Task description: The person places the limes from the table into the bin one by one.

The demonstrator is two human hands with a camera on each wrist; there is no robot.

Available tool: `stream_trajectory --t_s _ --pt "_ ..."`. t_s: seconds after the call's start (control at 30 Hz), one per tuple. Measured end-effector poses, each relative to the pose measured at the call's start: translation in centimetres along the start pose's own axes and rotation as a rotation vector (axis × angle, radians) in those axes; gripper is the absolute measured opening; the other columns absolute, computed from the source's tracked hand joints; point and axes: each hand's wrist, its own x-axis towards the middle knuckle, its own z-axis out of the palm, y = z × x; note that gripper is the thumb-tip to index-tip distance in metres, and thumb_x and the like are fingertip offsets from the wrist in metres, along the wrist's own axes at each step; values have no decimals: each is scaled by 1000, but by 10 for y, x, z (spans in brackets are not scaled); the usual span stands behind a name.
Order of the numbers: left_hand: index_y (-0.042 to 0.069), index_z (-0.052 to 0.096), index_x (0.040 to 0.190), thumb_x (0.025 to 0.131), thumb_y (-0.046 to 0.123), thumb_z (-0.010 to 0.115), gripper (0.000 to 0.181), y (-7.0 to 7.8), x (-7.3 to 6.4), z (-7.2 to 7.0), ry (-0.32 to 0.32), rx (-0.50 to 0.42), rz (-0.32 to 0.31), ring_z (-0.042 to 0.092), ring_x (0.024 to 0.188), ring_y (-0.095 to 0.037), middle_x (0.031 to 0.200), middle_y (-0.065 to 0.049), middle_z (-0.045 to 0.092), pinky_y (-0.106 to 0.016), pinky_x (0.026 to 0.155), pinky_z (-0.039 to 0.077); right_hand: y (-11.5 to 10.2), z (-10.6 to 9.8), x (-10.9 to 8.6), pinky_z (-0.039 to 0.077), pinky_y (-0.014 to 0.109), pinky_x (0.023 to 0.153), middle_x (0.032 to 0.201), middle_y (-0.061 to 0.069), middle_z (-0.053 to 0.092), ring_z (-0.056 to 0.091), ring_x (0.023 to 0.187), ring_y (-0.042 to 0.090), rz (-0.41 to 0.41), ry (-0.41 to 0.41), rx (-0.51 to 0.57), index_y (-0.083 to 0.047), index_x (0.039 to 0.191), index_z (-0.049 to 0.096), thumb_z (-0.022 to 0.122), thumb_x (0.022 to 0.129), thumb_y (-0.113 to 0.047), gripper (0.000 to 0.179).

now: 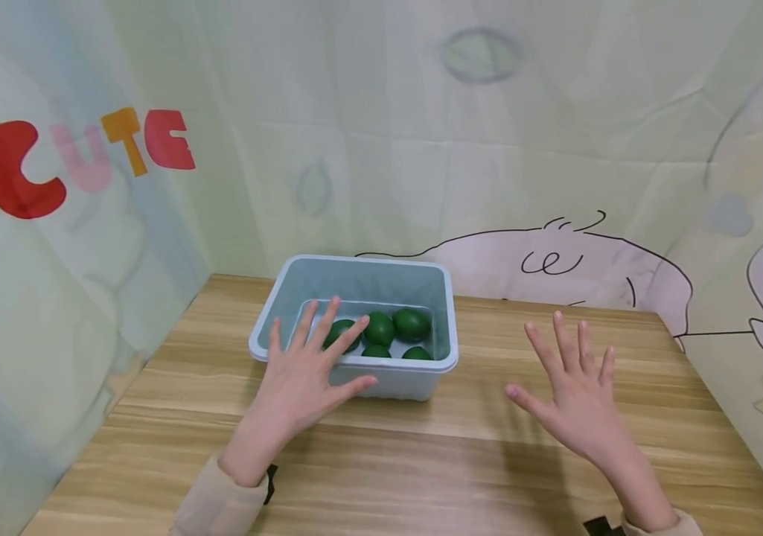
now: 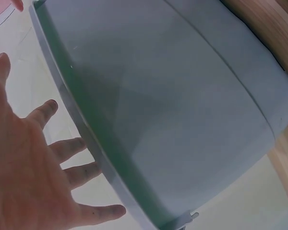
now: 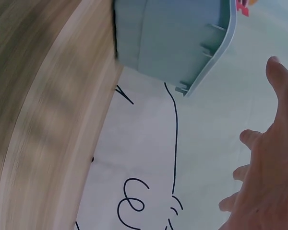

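A light blue plastic bin (image 1: 381,380) stands on the wooden table, and several dark green, smooth oval fruits (image 1: 411,325) lie on its floor. My left hand (image 1: 301,376) hovers over the bin's near left rim with its fingers spread, covering part of one fruit. In the left wrist view the bin's outer wall (image 2: 182,96) fills most of the picture, and the left fingertips overlap its rim. To the right of the bin my right hand (image 1: 578,402) is held above the table, fingers spread and holding nothing. The right wrist view shows the bin's side (image 3: 173,38) beyond that hand.
The wooden table (image 1: 421,469) reaches back to a printed fabric curtain (image 1: 381,149), which also hangs along the left and right sides. Red, pink and orange letters (image 1: 22,171) mark the left curtain. A shadow from the right hand falls on the tabletop.
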Motion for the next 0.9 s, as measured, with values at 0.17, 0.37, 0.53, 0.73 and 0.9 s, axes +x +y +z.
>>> stream_trajectory --t_s 0.17,0.37,0.53,0.73,0.9 --pt "50 10 140 74 80 32 76 3 3 3 -11 -16 10 8 143 -29 156 2 8 -67 106 6 0 -1 -5 -29 55 102 153 -2 -17 -27 138 24 28 -13 -23 -33 146 10 53 81 -60 83" --pt "51 8 140 74 81 30 76 10 10 6 -36 -40 56 5 144 -29 156 3 6 -68 106 4 1 -4 -22 -31 54 100 153 -2 -18 -26 138 27 71 -41 -54 -34 146 8 51 81 -61 82" --pt "51 7 140 74 81 29 76 15 15 10 -57 -54 93 4 144 -29 156 3 5 -68 105 6 2 -9 -34 -30 57 100 153 -1 -18 -26 138 30 119 -73 -70 -33 146 10 48 82 -64 81" --pt "50 7 140 75 81 27 75 18 17 12 -93 -74 109 2 144 -29 156 4 0 -69 105 5 5 -10 -44 -31 58 97 154 1 -14 -21 138 37 163 -178 -82 -36 145 10 42 79 -71 82" --pt "51 5 140 75 81 27 74 16 12 12 -111 -82 92 3 144 -29 156 3 2 -69 105 4 7 -9 -56 -27 64 96 155 10 3 -5 138 47 136 -266 -91 -36 144 21 47 75 -73 82"
